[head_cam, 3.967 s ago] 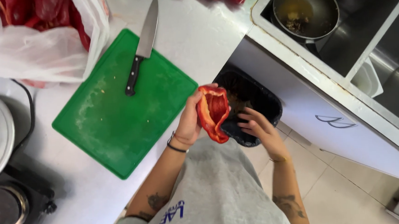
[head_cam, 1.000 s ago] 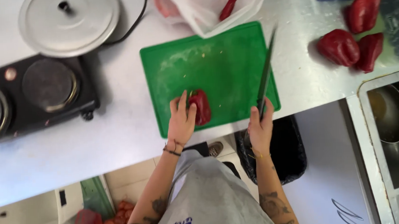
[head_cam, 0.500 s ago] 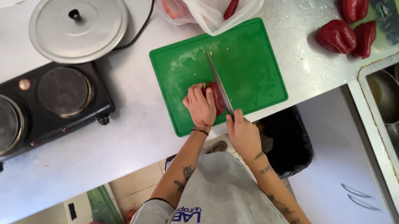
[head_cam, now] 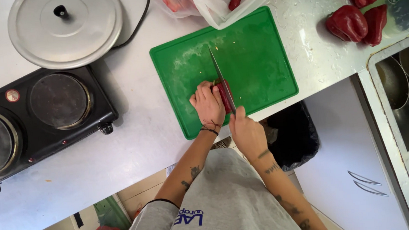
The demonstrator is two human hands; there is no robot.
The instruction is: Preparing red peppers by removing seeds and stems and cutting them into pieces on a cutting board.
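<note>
Slicing a red pepper piece (head_cam: 223,94) on the green cutting board (head_cam: 257,61), roughly mid-way through the work as far as can be judged. Left hand (head_cam: 207,103) laid flat over the pepper, fingers pressed together and curled down on it, pinning it to the board. Right hand (head_cam: 246,134) wrapped tight round the handle of a long knife (head_cam: 221,79), just to the right of the left hand, blade running up and away from the wrist and resting across the pepper beside the left fingertips. Cannot tell how many cuts are already made: most of the piece hidden under the left hand, no loose strips showing on the board. Only pale wet smears and a few seeds on the board beyond the blade.

Plenty apparently left to do: three whole red peppers (head_cam: 349,22) lying on the bench (head_cam: 122,147) well to the right of the right hand, uncut, and more red pieces in the white plastic bag (head_cam: 217,4) beyond the knife tip. Black waste bin (head_cam: 294,136) just right of the right forearm, below the bench edge. Far to the left of the left hand, a black two-plate hob (head_cam: 46,118) and a round metal lid (head_cam: 64,29), both untouched. Steel sink (head_cam: 399,86) at far right.
</note>
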